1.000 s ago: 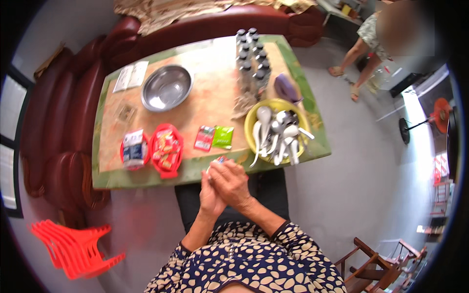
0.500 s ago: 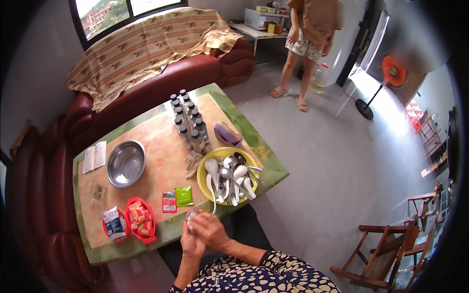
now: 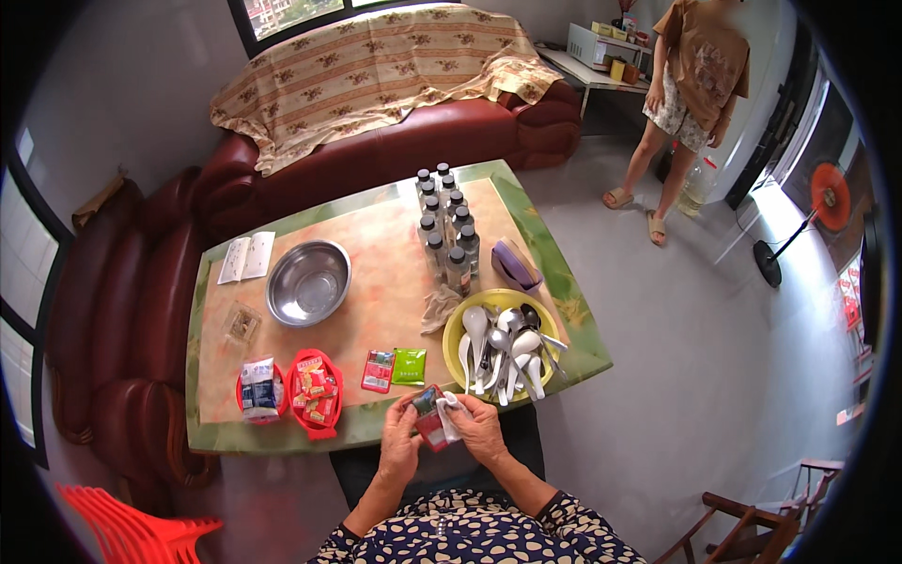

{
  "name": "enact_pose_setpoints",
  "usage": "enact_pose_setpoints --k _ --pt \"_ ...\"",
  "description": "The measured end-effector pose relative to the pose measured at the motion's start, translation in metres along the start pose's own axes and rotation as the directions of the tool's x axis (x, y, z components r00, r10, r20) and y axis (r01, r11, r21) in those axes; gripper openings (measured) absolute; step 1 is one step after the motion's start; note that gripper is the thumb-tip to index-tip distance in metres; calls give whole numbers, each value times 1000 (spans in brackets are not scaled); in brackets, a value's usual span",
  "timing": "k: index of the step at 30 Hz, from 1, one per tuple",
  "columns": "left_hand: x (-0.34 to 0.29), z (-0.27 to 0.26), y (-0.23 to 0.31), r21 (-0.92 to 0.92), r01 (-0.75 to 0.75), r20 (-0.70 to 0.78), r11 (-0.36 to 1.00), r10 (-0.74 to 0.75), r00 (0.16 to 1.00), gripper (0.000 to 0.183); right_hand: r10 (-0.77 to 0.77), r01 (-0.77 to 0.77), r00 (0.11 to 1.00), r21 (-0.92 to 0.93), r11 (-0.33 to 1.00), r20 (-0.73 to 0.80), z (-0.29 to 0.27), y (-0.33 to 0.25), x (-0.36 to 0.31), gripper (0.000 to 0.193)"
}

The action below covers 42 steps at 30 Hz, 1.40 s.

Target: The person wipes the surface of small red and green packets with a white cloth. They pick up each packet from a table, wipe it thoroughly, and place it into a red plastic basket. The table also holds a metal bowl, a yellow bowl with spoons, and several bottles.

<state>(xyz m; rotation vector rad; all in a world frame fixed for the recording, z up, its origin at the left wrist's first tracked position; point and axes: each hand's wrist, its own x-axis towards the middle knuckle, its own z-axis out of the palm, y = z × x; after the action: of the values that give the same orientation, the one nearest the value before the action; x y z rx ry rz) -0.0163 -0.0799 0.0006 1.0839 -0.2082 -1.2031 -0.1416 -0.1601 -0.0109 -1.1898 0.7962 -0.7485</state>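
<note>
Just off the table's near edge, my left hand [image 3: 402,442] grips a flat red packet [image 3: 429,420] with a dark picture on it. Against the packet's right side, my right hand [image 3: 477,430] pinches a crumpled white tissue or cloth [image 3: 452,414]. Beyond my hands a red packet [image 3: 378,371] and a green sachet [image 3: 410,367] lie side by side on the table. Close by on the right stands a yellow basin [image 3: 455,350] heaped with spoons and ladles [image 3: 507,338].
On the table [image 3: 376,273] are a steel bowl [image 3: 308,284], an open notebook [image 3: 246,258], red baskets of packets [image 3: 317,390], several dark-capped bottles [image 3: 458,268], a beige cloth [image 3: 440,308] and a purple case [image 3: 516,264]. A person [image 3: 691,85] stands beyond the table, near a fan [image 3: 827,197].
My hands were pressed together and have drawn apart, showing the red packet and the white tissue or cloth. The view has swung left, so the table sits further right.
</note>
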Motion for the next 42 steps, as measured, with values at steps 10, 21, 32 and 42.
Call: enact_pose_setpoints --k 10,21,32,42 --pt "-4 -19 6 -293 -52 -13 955 50 999 45 -617 675 729 -459 578 295 62 -8 -24 28" --pt "-12 -7 21 -449 53 207 892 46 977 63 -556 528 807 -664 529 199 65 -20 -8 34" --pt "-34 -6 21 -375 89 208 923 -10 978 81 -665 585 706 -728 357 241 76 -27 -18 39" --pt "-42 -15 27 -357 74 302 931 40 952 93 -724 729 629 -540 421 284 86 -26 -38 35"
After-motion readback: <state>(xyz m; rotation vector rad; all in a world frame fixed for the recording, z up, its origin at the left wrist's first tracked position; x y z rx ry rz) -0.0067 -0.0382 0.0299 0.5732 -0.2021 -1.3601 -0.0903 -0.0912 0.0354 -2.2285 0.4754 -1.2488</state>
